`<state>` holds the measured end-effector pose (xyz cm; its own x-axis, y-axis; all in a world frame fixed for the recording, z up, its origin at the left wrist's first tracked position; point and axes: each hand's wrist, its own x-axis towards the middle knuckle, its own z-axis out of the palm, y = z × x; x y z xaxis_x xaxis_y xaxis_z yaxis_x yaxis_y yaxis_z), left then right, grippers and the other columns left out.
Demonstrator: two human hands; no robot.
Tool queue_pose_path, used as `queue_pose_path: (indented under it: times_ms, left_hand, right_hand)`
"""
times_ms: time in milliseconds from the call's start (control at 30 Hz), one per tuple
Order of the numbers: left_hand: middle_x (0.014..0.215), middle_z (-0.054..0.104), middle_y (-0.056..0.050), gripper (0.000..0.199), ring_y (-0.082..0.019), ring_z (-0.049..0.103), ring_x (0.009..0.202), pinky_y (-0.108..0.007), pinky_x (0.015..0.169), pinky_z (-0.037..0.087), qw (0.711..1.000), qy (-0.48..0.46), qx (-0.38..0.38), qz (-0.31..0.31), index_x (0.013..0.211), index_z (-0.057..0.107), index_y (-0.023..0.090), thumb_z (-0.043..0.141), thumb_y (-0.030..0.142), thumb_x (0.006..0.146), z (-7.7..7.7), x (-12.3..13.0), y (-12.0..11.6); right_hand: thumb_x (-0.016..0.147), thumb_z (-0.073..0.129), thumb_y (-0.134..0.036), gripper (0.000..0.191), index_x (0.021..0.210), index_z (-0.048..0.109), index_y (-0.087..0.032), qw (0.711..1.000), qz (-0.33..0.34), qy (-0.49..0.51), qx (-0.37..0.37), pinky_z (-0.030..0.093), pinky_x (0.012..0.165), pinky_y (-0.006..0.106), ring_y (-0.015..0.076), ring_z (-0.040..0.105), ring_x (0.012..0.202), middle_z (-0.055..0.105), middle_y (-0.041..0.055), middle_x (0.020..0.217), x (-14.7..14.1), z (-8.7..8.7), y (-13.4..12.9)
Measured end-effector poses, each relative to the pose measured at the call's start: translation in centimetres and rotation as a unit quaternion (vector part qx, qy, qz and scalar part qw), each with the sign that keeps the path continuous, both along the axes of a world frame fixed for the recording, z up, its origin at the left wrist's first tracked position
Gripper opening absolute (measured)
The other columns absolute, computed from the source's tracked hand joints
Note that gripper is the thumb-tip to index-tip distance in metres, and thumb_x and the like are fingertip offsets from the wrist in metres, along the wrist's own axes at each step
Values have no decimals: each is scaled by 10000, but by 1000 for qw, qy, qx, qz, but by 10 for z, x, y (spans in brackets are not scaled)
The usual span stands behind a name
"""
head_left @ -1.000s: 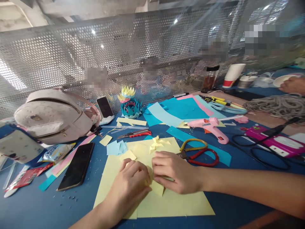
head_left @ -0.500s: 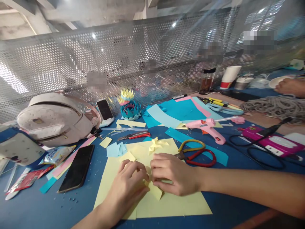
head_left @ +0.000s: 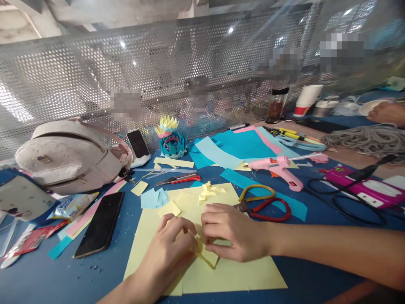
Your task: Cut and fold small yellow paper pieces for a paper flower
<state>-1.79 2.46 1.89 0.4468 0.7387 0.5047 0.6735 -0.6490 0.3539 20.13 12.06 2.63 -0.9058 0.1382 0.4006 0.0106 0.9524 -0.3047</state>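
Between my two hands is a small piece of yellow paper, partly folded, with its lower edge lifted. The fingers of my left hand are bent and pinch its left side. My right hand has curled fingers on its right side; their tips are partly hidden. Beneath lie large yellow sheets. Just beyond my right hand is a little heap of folded yellow paper pieces. Light blue paper squares lie beyond my left hand. Scissors with one yellow and one red handle rest beside my right wrist.
A pink glue gun and a purple power strip with black cable lie right. A red cutter knife and a folded-paper model stand ahead. Left are a phone and a backpack. Another person's hand is far right.
The lower edge of the yellow paper piece has tilted up between my fingers. Both hands stay in nearly the same place; the view has shifted slightly.
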Motion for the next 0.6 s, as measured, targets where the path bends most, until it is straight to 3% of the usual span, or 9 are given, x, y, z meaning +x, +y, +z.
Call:
queue_pose_path:
  times_ms: [167, 367, 600]
  left_hand:
    - [978, 592, -56, 213, -182, 530, 851, -320, 796, 471, 1000, 6, 12, -6, 885, 642, 226, 490, 150, 1013, 2, -6, -3]
    - [941, 586, -55, 243, -185, 537, 845, -321, 785, 475, 1000, 2, 10, -1, 891, 679, 229, 495, 109, 995, 5, -8, -6]
    - [1018, 667, -61, 256, -199, 636, 947, -294, 796, 538, 996, -53, -72, 0, 878, 718, 231, 538, 54, 924, 2, -6, 4]
  right_hand:
    - [952, 580, -278, 110, 925, 616, -178, 998, -11, -14, -57, 390, 757, 321, 174, 485, 779, 610, 27, 828, -1, 2, 1]
    - [936, 599, -217, 76, 884, 631, -173, 981, -44, 23, -186, 430, 725, 289, 178, 546, 805, 651, 35, 810, -4, 7, -3]
    - [869, 666, -119, 51, 876, 680, -168, 952, -98, 30, -289, 444, 669, 242, 129, 565, 736, 627, 7, 832, -4, 9, -6]
